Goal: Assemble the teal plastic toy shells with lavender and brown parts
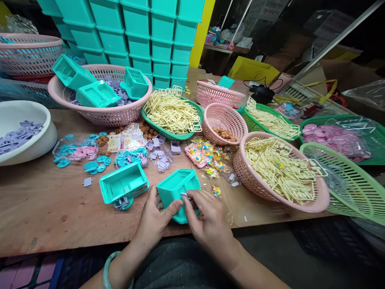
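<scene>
A teal plastic box (173,184) is tilted up at the front of the table between my hands. My left hand (161,210) grips its left side, thumb on the near face. Between the thumb and fingers of my right hand (206,212) is a small lilac plastic piece (185,195), held against the box; its far end is hidden by the fingers. To the left sits another teal box (123,184), open side up, with lilac and teal parts at its lower front. A loose lilac piece (87,182) lies farther left.
Behind are a pink basket (102,114) with teal boxes, a green basket (168,132) of cream frames and stacked teal boxes (138,40). A white bowl (45,132) stands left. Another pink basket (255,176) stands right. Small bagged parts (210,156) lie nearer.
</scene>
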The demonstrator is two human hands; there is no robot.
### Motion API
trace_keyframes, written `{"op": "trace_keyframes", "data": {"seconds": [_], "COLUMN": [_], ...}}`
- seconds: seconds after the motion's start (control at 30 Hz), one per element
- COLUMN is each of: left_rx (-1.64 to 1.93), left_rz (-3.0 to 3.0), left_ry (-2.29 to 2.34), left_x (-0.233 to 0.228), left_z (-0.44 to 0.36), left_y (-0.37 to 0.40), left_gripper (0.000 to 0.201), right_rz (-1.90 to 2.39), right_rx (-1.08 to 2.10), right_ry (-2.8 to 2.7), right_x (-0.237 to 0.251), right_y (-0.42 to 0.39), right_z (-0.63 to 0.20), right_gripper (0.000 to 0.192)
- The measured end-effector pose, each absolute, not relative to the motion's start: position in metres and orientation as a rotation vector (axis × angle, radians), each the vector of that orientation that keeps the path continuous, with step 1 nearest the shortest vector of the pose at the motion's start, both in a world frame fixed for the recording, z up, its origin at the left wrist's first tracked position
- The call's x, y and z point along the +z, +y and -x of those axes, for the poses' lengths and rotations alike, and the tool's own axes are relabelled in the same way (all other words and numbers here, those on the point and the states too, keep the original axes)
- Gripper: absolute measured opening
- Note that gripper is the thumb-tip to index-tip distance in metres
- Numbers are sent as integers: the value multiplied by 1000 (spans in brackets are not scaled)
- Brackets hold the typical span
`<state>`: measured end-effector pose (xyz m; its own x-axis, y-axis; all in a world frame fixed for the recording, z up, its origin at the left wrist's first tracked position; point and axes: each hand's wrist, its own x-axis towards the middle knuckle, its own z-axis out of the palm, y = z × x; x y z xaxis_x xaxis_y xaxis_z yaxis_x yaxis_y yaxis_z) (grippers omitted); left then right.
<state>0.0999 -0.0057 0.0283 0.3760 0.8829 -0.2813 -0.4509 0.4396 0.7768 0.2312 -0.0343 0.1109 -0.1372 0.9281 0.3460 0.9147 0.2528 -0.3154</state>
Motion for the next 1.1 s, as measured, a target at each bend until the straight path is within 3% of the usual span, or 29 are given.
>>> {"op": "trace_keyframes", "data": {"seconds": [0.2,0.37,0.53,0.67,0.77,0.93,1.1], "left_rx": [948,964,971,954,980,1019,1059], "left_rz": [-641,-556,-482,-485,-474,-420,-364], "left_ry": [753,723,838,875,928,963,935], "left_x": [25,24,24,25,24,22,16], "left_z": [-98,-84,-69,-61,-57,-58,-58], "left_y": [-4,-6,-13,-16,-17,-21,-22], "left_gripper": [58,59,64,67,70,71,71], "right_rz": [1627,1568,1752,1728,1598,1820,1953], "right_rx": [122,459,225,112,50,3,76], "right_ry": [-2082,-2060,-1923,-2147,-2305,-2716,-2910], "right_x": [107,126,109,82,80,100,92], "right_y": [-34,-25,2,36,75,160,224], "right_z": [-231,-238,-279,-297,-274,-191,-137], "right_gripper": [16,14,15,14,18,32,29]}}
